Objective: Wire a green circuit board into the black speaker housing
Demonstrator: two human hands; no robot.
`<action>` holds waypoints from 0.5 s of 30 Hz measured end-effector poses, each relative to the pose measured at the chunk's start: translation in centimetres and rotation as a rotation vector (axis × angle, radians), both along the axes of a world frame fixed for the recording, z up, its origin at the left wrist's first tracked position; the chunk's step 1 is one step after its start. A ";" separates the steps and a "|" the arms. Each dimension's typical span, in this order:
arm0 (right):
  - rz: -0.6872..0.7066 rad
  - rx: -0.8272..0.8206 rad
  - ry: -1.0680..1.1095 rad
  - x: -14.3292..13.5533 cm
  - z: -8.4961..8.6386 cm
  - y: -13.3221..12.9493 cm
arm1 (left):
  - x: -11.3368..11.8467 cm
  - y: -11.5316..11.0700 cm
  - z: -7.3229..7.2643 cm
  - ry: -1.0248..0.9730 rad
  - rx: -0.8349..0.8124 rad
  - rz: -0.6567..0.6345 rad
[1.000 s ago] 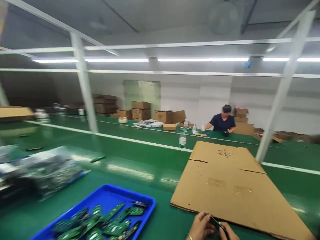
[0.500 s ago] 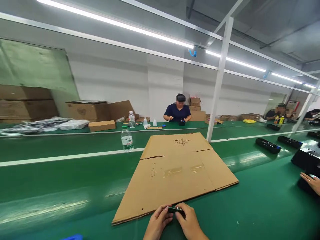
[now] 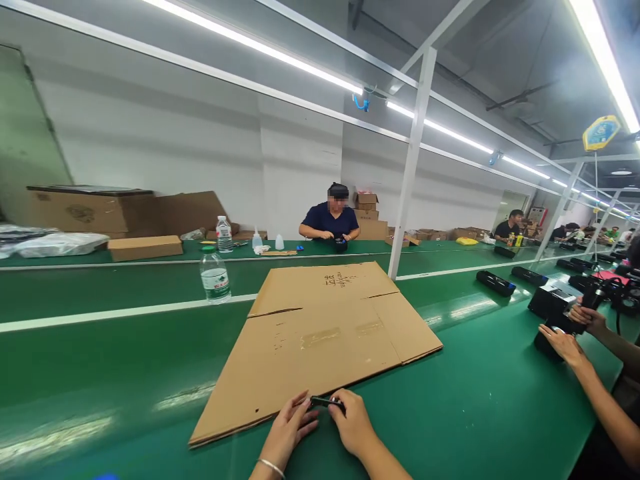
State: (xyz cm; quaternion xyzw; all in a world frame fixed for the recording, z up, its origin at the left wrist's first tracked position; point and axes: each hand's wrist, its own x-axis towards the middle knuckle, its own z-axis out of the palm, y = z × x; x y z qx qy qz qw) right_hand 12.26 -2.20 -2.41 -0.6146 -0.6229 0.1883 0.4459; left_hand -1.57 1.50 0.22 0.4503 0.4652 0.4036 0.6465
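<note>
Cardboard just beyond the hands

The bench is green, the cardboard brown (black scrawl on it), the slim piece dark.

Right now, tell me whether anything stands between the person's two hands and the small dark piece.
Nothing visible does: the left hand and right hand have their fingers at opposite ends of the small dark piece. The flat cardboard lies on its far side, not between.
</note>
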 end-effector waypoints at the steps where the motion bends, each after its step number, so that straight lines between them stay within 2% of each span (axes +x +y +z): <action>1: -0.013 0.002 0.000 0.1 -0.2 0.0 | -0.6 0.2 0.3 0.040 0.010 0.007; 4: -0.036 0.006 0.007 0.2 -0.5 0.0 | -4.0 1.1 1.9 0.170 0.075 0.023; 6: -0.024 0.011 0.011 0.4 -0.5 -0.2 | -7.8 2.0 3.2 0.274 0.141 0.067; 8: 0.018 0.014 0.014 0.9 -0.6 -0.3 | -12.6 2.9 4.7 0.400 0.202 0.164; 11: 0.053 -0.003 -0.005 1.7 -1.4 0.3 | -21.4 4.1 6.6 0.643 0.248 0.393; 15: 0.013 -0.050 -0.133 0.9 -3.7 1.3 | -32.6 3.8 7.8 1.001 0.191 0.694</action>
